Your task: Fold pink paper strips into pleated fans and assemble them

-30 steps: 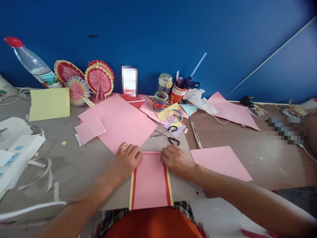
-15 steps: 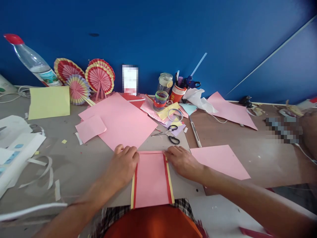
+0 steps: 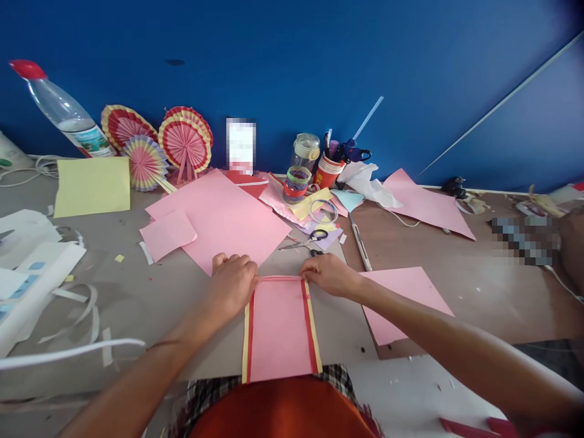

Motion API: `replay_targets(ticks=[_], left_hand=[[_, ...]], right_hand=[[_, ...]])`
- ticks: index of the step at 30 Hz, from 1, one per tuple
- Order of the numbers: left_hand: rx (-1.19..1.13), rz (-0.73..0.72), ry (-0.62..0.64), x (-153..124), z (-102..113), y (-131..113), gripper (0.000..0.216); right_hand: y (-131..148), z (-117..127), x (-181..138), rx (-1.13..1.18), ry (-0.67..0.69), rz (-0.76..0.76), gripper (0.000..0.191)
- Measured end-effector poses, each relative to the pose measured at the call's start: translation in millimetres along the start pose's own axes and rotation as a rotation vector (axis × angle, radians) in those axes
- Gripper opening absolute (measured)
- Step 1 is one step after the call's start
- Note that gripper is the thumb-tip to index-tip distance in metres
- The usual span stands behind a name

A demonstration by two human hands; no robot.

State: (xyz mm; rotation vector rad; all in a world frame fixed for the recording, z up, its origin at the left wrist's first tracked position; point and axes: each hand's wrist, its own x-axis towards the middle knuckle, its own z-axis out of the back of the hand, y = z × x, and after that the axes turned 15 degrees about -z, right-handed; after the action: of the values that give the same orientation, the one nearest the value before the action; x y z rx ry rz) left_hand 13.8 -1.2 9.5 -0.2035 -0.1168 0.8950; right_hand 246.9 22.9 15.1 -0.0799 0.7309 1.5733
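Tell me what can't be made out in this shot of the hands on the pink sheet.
Head view, all of it:
1. Far corners of the pink sheet: covered by the left hand and right hand; pinching or pressing, cannot tell.
2. Scissors: near handle loop mostly hidden behind the right hand.
3. Card against the blue wall: blurred, unreadable.
4. Patch at far right: blurred out.
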Motion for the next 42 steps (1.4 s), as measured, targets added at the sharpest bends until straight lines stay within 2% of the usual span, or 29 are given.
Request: replay_targets(ticks=[8, 14, 23, 29, 35, 42], left_hand=[[0.027, 0.016, 0.003, 0.8, 0.0, -1.8, 0.006], [0.134, -0.037, -0.023, -1.1, 2.7, -10.7, 0.020], [0.222, -0.054, 0.007, -0.5, 0.9, -17.3, 0.020], [0.213, -0.064, -0.014, -2.0, -1.8, -16.4, 0.019], [0.131, -0.104, -0.003, -2.0, 1.2, -12.2, 0.025], [0.138, -0.118, 0.010, -1.6, -0.2, -10.9, 0.024]], right_hand=[[6.3, 0.2, 8.5, -0.232, 0.001, 0.030, 0.015], [13.1, -4.6, -2.5, -0.507, -0.158, 0.140, 0.015], [14.7, -17.2, -12.5, -0.689, -0.297, 0.305, 0.018], [12.6, -21.0, -14.1, -0.677, -0.310, 0.304, 0.017], [12.1, -19.0, -12.8, -0.571, -0.266, 0.208, 0.016], [12.5, -16.5, -11.5, -0.497, -0.223, 0.239, 0.015]])
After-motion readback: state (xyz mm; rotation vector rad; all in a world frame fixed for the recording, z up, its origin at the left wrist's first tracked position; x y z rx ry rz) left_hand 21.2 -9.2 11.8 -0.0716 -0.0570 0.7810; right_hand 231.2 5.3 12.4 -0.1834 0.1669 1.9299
